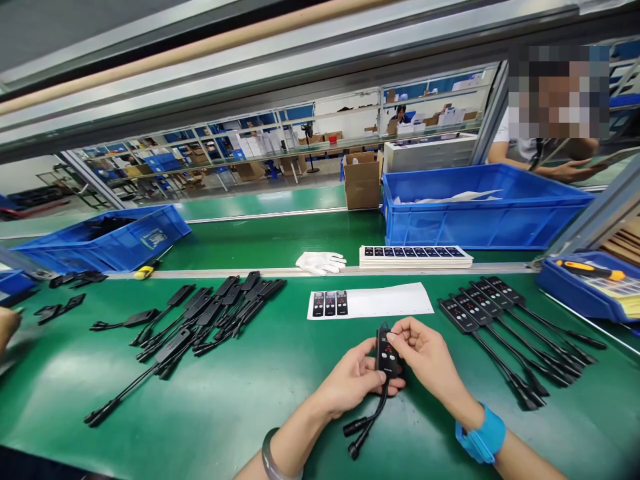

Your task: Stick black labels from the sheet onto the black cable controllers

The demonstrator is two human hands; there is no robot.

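My left hand (pixel 353 375) is closed around a small black controller box (pixel 388 355) with two short cables hanging from its lower end. Its front carries a black label with red marks and white buttons. The thumb and fingertips of my right hand (pixel 423 350) pinch the upper edge of that label on the controller. Just beyond lies a white sticker sheet (pixel 385 301) with several black labels at its left end. To the right, labelled controllers (pixel 483 303) rest in a row, cables toward me. A loose group of controllers (pixel 210 310) lies at the left, no labels visible.
A stack of label sheets (pixel 416 261) and a white glove (pixel 321 262) lie along the metal strip. Blue bins (pixel 475 223) and a cardboard box (pixel 363 181) stand behind. A yellow-handled tool (pixel 593 269) sits in the right tray. One person sits at the upper right; another's hand (pixel 7 327) shows at left.
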